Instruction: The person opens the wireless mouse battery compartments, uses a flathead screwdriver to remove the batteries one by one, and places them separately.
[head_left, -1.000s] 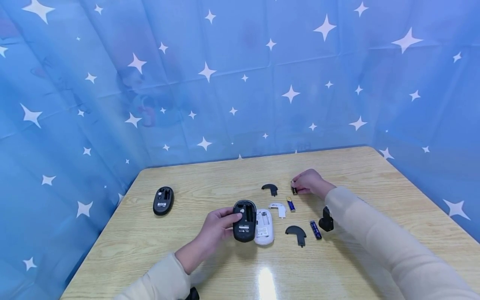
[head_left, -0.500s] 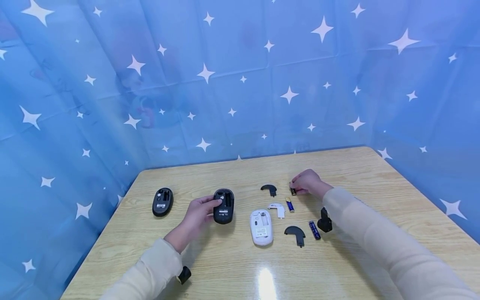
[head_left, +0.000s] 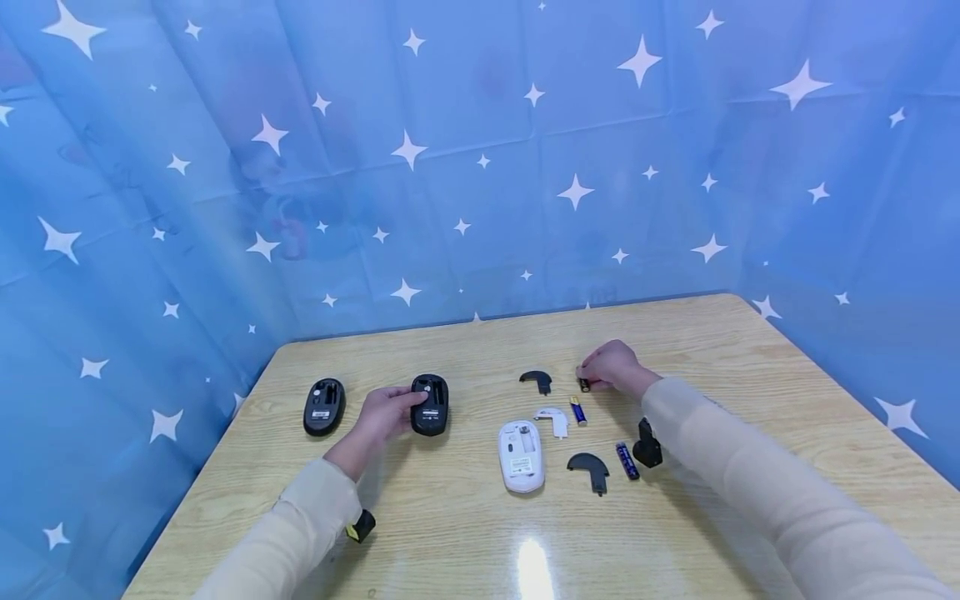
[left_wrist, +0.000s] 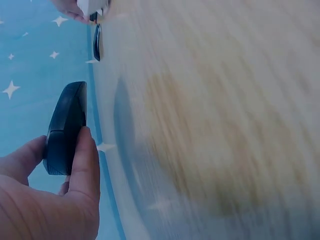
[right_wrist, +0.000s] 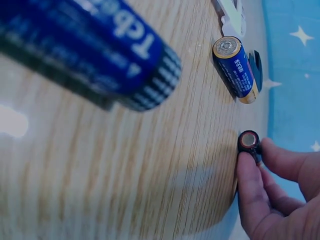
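My left hand point(head_left: 381, 414) grips a black computer mouse point(head_left: 430, 417), underside up with its battery slot uncovered. In the left wrist view that mouse point(left_wrist: 64, 132) is off the table, its shadow beside it. At the back right, my right hand point(head_left: 617, 367) pinches a small black battery point(head_left: 583, 386) between thumb and fingers; the right wrist view shows the battery's round end point(right_wrist: 248, 140) close to the tabletop. Just in front of that hand lies a blue and gold battery point(head_left: 577, 410). A white mouse point(head_left: 521, 457) lies underside up at the middle, its slot bare.
Another black mouse point(head_left: 324, 407) lies underside up at the left. Between the hands are a black battery cover point(head_left: 537, 380), a white cover point(head_left: 556, 419) and a dark grey cover point(head_left: 591, 468). A blue battery point(head_left: 627, 461) lies near the right wrist camera point(head_left: 647, 448).
My left hand has carried the black mouse left and back, away from the white mouse, which is now fully visible. The right hand stays almost where it was, with the black battery.
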